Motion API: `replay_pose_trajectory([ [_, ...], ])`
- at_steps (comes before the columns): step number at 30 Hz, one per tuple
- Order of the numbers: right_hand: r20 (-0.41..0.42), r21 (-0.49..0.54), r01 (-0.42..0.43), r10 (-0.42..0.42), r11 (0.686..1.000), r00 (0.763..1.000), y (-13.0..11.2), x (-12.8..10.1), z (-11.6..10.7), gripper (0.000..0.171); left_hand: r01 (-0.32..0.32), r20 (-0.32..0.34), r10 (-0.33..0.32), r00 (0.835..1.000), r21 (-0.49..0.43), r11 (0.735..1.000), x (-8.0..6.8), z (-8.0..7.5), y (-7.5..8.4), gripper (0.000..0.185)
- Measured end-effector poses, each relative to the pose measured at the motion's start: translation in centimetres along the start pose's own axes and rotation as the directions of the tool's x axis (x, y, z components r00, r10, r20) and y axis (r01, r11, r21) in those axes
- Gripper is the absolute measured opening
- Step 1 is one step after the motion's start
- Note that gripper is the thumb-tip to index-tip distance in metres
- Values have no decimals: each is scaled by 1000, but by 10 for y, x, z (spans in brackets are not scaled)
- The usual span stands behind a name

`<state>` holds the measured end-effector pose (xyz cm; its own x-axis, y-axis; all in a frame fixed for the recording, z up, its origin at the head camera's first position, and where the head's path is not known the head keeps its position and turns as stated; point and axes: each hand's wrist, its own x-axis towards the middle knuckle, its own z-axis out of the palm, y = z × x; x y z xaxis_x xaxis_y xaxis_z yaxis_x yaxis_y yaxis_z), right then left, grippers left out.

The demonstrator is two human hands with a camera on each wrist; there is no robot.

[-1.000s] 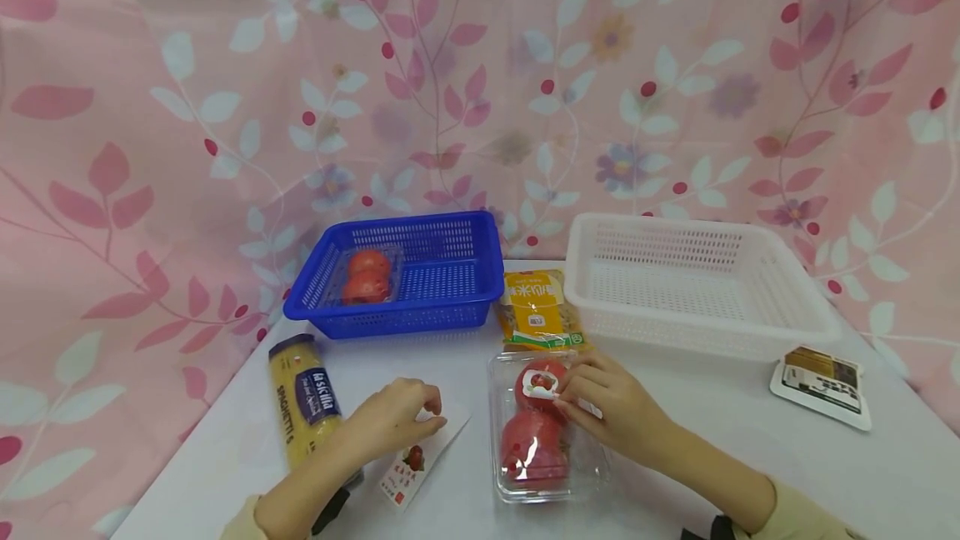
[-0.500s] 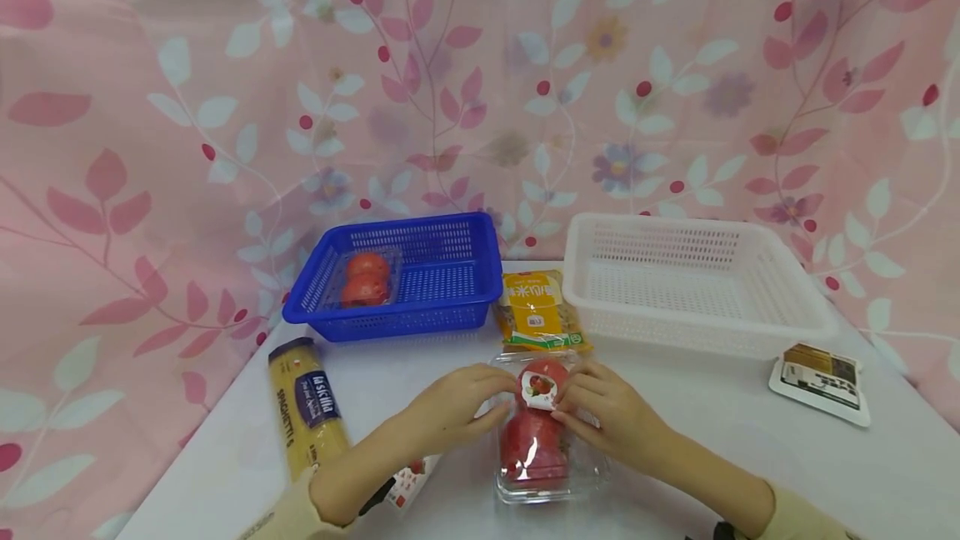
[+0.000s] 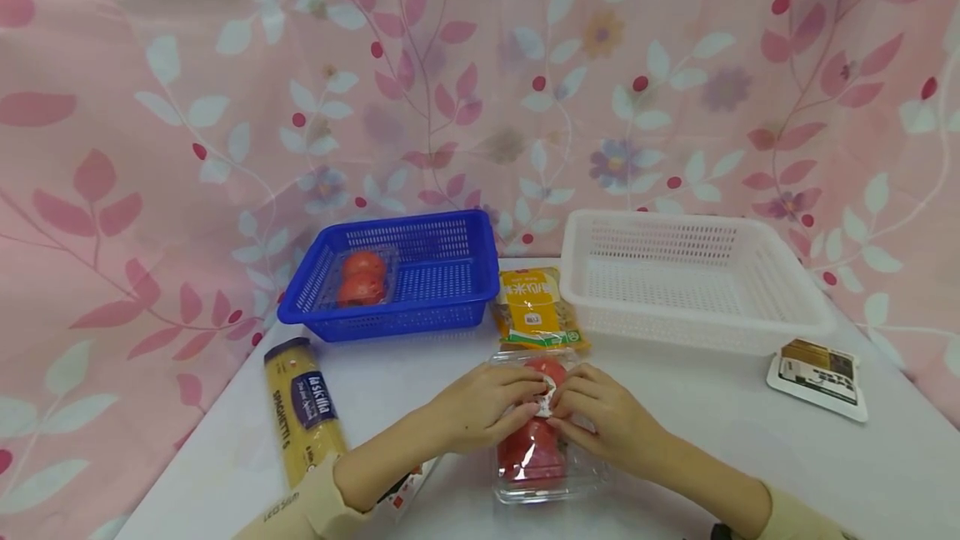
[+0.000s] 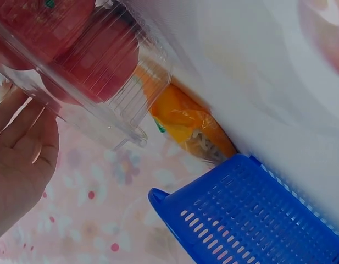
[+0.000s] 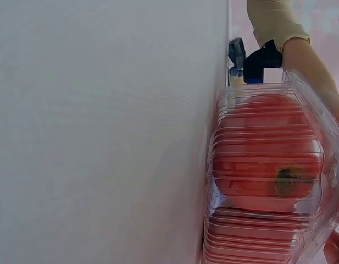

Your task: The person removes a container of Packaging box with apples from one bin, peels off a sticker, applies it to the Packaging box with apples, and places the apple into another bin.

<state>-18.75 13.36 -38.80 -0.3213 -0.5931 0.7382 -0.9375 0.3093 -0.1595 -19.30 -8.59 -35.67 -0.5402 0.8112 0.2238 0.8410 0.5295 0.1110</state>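
Two tomatoes (image 3: 534,448) lie in a clear plastic clamshell box (image 3: 551,490) on the table. Over its lid, my left hand (image 3: 476,408) and right hand (image 3: 611,415) meet at a white sticker (image 3: 546,405), fingertips and thumbs holding it from either side. Fingers cover much of the sticker, which looks bent between them. In the left wrist view the left hand (image 4: 21,154) is at the box's edge; the right wrist view shows the ribbed side of the box and a tomato (image 5: 265,148) behind it. A printed paper strip (image 3: 405,494) is partly hidden under my left forearm.
Behind stand a blue basket (image 3: 408,323) holding another box of tomatoes (image 3: 363,277), and a white basket (image 3: 697,327). Between them lies a yellow food packet (image 3: 534,307). A spaghetti pack (image 3: 300,407) is at left, a small flat package (image 3: 817,377) at right.
My left hand has moved right from above the paper strip to the sticker's left edge. The right hand has stayed at the sticker, which has gone from mostly visible to largely covered.
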Motion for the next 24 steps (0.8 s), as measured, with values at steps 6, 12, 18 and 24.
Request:
replay_pose_trajectory([
  [6, 11, 6, 1, -1, 1000, 1000, 0, 1, -1, 10, -30, 24, 29, 999, 48, 998, -2, 1, 1, 44],
  [12, 42, 35, 14, -15, 999, 999, 0, -1, -1, 8, -62, 48, 56, 997, 132, 989, -5, 5, 3, 49],
  [18, 173, -46, 55, -46, 997, 984, -2, -3, -3, 19, -9, 138, -12, 990, 156, 988, -10, 12, -1, 69],
  [24, 363, -179, 92, -21, 980, 932, -9, -8, -4, 42, 75, 185, -93, 978, 103, 992, -10, 12, -5, 87],
])
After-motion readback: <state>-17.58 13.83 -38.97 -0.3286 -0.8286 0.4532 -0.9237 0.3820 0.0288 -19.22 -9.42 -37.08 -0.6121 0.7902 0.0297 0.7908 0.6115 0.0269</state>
